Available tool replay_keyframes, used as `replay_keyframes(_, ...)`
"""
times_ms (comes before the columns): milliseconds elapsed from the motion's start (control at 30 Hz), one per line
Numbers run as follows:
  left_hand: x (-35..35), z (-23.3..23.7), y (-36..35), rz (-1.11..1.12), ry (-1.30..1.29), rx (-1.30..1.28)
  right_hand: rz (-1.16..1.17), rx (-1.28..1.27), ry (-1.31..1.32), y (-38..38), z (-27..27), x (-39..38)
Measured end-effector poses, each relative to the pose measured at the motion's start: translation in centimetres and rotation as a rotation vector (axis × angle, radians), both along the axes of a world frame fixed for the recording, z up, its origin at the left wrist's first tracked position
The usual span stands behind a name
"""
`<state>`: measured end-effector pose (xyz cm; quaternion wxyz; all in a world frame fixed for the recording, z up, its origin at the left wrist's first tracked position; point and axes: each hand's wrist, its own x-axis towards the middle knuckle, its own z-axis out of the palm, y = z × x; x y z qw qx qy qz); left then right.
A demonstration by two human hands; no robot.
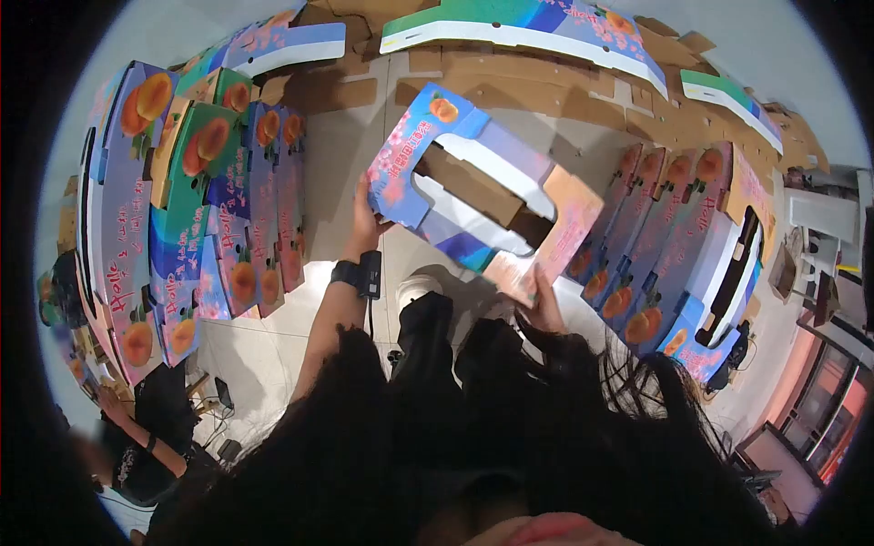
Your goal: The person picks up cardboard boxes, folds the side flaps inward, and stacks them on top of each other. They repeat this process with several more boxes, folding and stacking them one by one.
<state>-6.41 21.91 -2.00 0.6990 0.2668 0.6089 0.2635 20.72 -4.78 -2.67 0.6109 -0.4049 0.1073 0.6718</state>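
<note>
A folded carton (555, 187) with a wide cut-out window is held tilted in front of me, its left end higher than its right. It is printed in blue, pink and orange with peach pictures. My left hand (366, 218) grips its left edge, the wrist wearing a dark band. At the lower right corner my right hand (543, 308) holds the carton, thumb on the printed face. The fingers behind the carton are hidden on both sides.
Stacks of printed cartons stand at the left (200, 146) and at the right (674, 209). Flat cardboard sheets (482, 77) and printed pieces (519, 38) lie ahead. A co-worker's arm (150, 443) shows at lower left. White floor tiles (246, 350) lie below.
</note>
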Motion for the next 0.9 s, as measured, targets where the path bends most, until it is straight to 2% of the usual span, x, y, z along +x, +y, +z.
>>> replay_keyframes(67, 0.5, 0.6, 0.4, -0.072, 0.076, -0.044, 0.045, -0.037, -0.532, 1.0, -1.5, 2.3)
replay_keyframes(100, 0.4, -0.5, 1.0, -0.171, 0.06, -0.077, -0.076, -0.097, -0.577, 3.3, 1.0, 2.9)
replay_keyframes(167, 0.3, -3.6, 2.0, -0.353, 0.018, -0.148, -0.392, 0.146, -0.288, 4.2, -0.3, 4.8)
replay_keyframes(200, 1.5, -2.8, 2.1, -0.437, 0.009, -0.197, -0.443, 0.054, -0.277, 6.0, -0.6, 5.6)
replay_keyframes(300, 4.7, 0.1, 0.8, -0.468, 0.04, -0.159, -0.364, 0.116, -0.348, 8.8, 0.2, 6.9)
replay_keyframes(333, 5.6, 1.8, 0.7, -0.463, 0.006, -0.173, -0.339, 0.1, -0.358, 9.7, 0.3, 7.2)
replay_keyframes(433, 6.2, 0.5, 0.7, -0.386, -0.028, -0.265, -0.259, 0.049, -0.385, 11.5, 0.5, 8.0)
replay_keyframes(533, 6.0, -2.5, 0.8, -0.144, -0.072, -0.402, -0.287, -0.062, -0.376, 11.7, 0.7, 7.4)
replay_keyframes(633, 5.0, -5.5, 0.8, -0.272, 0.007, -0.179, -0.47, -0.21, -0.665, 13.5, 1.9, 8.0)
replay_keyframes(667, 5.4, -4.3, 0.9, -0.274, -0.02, -0.065, -0.465, -0.373, -1.016, 13.3, -0.6, 9.9)
replay_keyframes(733, 6.8, -1.1, 1.5, -0.328, -0.042, 0.136, -0.405, -0.477, -1.453, 14.4, 0.3, 12.7)
replay_keyframes(800, 8.2, -0.6, 2.5, -0.466, -0.008, 0.294, -0.323, -0.535, -1.55, 14.7, 0.3, 14.7)
replay_keyframes(833, 8.5, -0.7, 2.8, -0.557, 0.023, 0.362, -0.284, -0.538, -1.43, 14.8, 0.1, 15.5)
replay_keyframes(900, 8.5, -0.9, 2.5, -0.447, -0.001, 0.319, -0.208, -0.539, -1.353, 14.5, -0.4, 15.9)
